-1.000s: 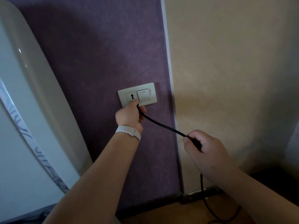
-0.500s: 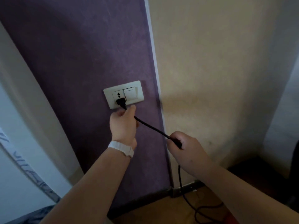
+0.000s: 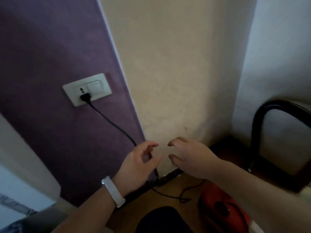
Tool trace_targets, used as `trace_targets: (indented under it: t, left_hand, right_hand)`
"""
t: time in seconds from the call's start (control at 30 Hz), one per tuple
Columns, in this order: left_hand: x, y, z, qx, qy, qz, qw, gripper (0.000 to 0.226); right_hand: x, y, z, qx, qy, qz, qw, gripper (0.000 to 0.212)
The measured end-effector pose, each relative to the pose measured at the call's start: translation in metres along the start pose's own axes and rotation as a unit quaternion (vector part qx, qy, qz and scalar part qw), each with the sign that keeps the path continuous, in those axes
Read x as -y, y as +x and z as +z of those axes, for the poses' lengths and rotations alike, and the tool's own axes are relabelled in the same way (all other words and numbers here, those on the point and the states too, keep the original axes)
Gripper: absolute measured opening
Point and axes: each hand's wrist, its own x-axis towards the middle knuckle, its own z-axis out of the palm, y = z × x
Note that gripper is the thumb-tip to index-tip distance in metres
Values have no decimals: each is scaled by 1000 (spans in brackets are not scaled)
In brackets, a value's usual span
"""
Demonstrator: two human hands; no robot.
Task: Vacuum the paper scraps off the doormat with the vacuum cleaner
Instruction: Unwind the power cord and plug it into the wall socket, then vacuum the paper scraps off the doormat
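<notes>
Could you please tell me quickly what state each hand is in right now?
Left hand: open, fingers loosely curled, holding nothing.
Right hand: open, fingers relaxed, holding nothing.

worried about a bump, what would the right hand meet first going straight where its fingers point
Probably the left hand: the right hand points at it across a small gap, though depth is unclear.
</notes>
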Motion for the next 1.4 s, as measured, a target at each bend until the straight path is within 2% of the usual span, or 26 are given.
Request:
trace_targets:
  t: [0.1,0.2,0.43,0.6,0.7,0.83,0.97,1.07,1.2,1.33,1.4]
  left_hand:
    - [1,1,35,108,157,66,979,46]
    - [-9,4,74,198,231,92,948,57]
    - [-53,21,190,287,255,189,904,60]
    - [-106,44,283,305,251,314,863,60]
    - [-151,57,335,309,239,393,832,54]
    - [-210,66,401,274,276,523,758,54]
    - [-232,71,448,267,358,561,697,63]
    - [-218,76,467,232,387,611,650,61]
    - [-169,82,472,186,400,643,626,46]
    - [-142,84,482,140,412,646,628,33]
    - [-139,87,493,111,384,680,615,21]
  right_hand:
    - [-44,-46,-7,14,-74,26,997,46]
    - [-86,-98,-15,8,-112,75,991,50]
    - [-168,-215,-24,-63,-173,212,960,42]
    - [-222,-284,-24,-125,-189,245,943,32]
    - [-256,-317,-13,-155,-155,300,928,36]
    - [-287,-349,-5,-160,-59,407,897,41]
    - [-304,-348,-3,-150,106,481,858,52]
    - [-314,-327,7,-162,181,485,840,55]
    - [-329,-305,28,-155,205,484,837,49]
    - [-331,-301,39,-169,266,492,811,36]
    - [-329,-301,42,-180,284,494,802,32]
